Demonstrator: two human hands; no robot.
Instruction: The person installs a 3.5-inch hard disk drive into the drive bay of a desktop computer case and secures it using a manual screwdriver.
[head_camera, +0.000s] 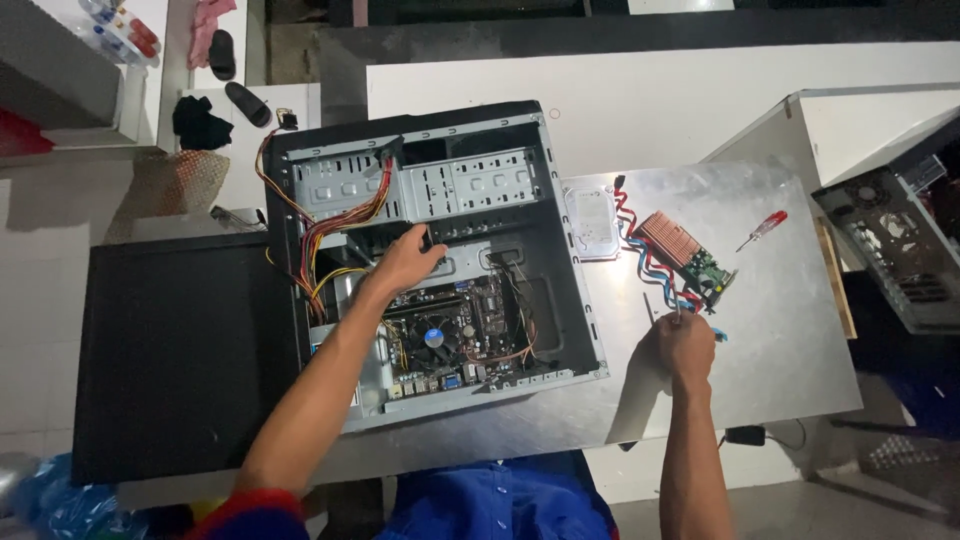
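Inside open computer case (560, 300), left hand (405, 262) outstretched, fingers spread, gripping nothing; right hand (685, 345) fisted around thin tool (650, 308)

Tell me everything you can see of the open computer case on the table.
The computer case is a grey metal tower with black edges, lying on its side on the metal table, side panel off. Inside sit empty drive bays, a motherboard with a round fan, and a bundle of yellow, red and orange cables at its left. The left hand reaches inside, resting near the middle above the motherboard. A black panel lies against its left side.
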